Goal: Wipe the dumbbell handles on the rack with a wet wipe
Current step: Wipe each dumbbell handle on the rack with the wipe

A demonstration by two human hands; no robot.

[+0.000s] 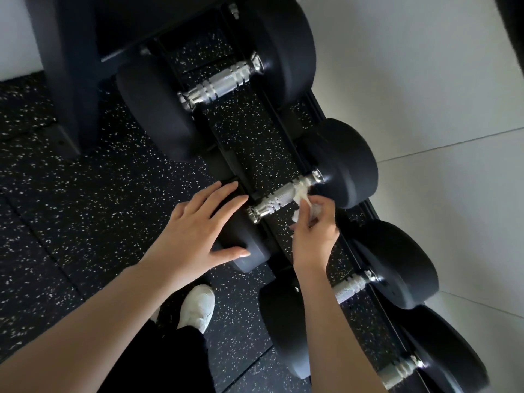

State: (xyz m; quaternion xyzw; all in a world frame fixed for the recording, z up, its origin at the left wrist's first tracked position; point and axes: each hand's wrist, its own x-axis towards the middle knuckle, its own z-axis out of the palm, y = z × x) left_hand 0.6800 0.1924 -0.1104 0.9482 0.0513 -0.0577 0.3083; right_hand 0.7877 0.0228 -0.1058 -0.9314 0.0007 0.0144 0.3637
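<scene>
While the left grip (192,231) lies spread on a dumbbell head (255,262), the right grip (314,225) pinches a wet wipe (302,193) at the handle's (279,199) right end.

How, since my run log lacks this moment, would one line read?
phase: wiping | right hand: pinches wet wipe against dumbbell handle | left hand: rests on near weight head

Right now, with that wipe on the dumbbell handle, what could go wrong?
1. The right hand pinches a bunched wet wipe at only the far end of the dumbbell handle; the rest may get missed.
2. The left hand rests flat on the near dumbbell head; a shove might roll the weight toward the white shoe below.
</scene>
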